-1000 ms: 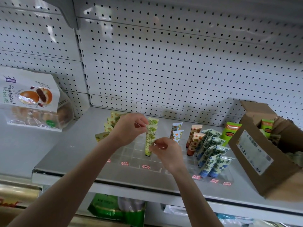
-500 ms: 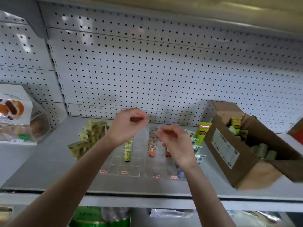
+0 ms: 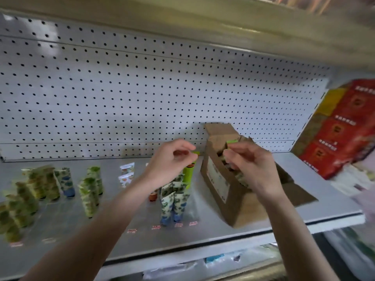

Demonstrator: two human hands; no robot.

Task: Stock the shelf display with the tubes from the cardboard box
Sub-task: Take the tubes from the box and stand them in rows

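Rows of tubes (image 3: 174, 199) stand on the shelf (image 3: 316, 195); more wait in the cardboard box (image 3: 219, 189) near its right edge. The left grip (image 3: 172, 159) is relaxed and empty. The right grip (image 3: 249, 165) is over the box, too blurred to tell if it holds one.

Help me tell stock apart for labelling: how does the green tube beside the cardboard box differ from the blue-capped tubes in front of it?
The green tube is plain bright green with an orange mark; the blue-capped tubes are pale with a blue-green print. The green tube is a single one, further back; the blue-capped tubes cluster nearer the front. Both stand on end, left of the cardboard box.
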